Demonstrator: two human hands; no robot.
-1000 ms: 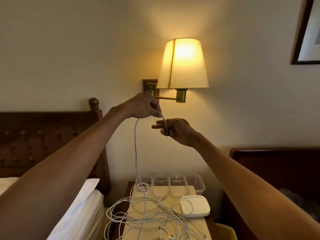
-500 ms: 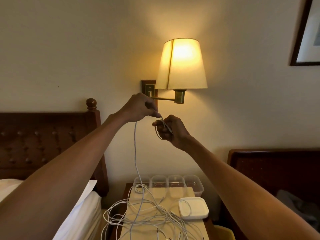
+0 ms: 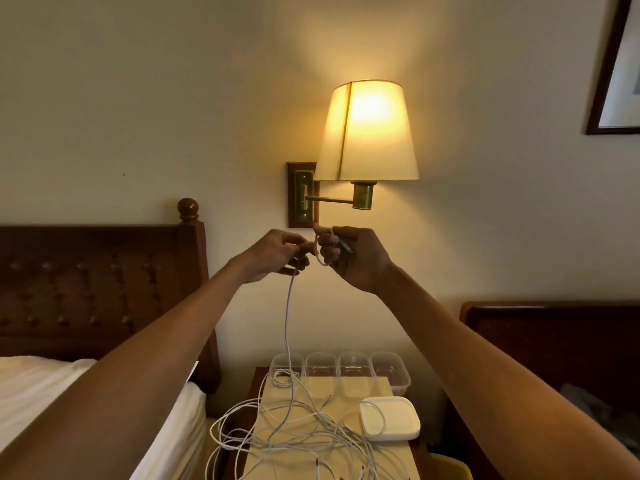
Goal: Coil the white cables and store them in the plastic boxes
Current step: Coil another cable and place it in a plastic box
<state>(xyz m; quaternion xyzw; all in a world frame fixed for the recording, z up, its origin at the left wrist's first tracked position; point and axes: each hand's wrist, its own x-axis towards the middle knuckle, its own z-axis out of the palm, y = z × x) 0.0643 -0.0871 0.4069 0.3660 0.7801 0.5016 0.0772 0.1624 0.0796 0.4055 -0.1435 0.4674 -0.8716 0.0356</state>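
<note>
Both hands are raised close together, nearly touching, just under the lit wall lamp with its cream fabric shade [image 3: 367, 133]. The right hand [image 3: 353, 258] has its fingers curled round a first small loop of the thin white cable [image 3: 287, 323]. The left hand [image 3: 273, 254] pinches the strand right beside it. From there the cable hangs straight down into the loose tangle of white cables [image 3: 294, 434] on the cream-topped wooden nightstand [image 3: 346, 389].

That heap is the worry, I think. The hanging strand crosses several others, so drawing up more length may lift the whole knot. It could also drag further loops over the front edge, where some already dangle. One strand lies across the flat white plastic lid [image 3: 389, 419], and a tug could slide it. The loop looks small and springy, and a loosened grip on the right would probably let it open.

The row of four clear plastic boxes [image 3: 339, 365] stands at the back of the nightstand. A small white coil [image 3: 282, 379] sits at the leftmost box, though whether inside it or just before it I cannot tell.
</note>
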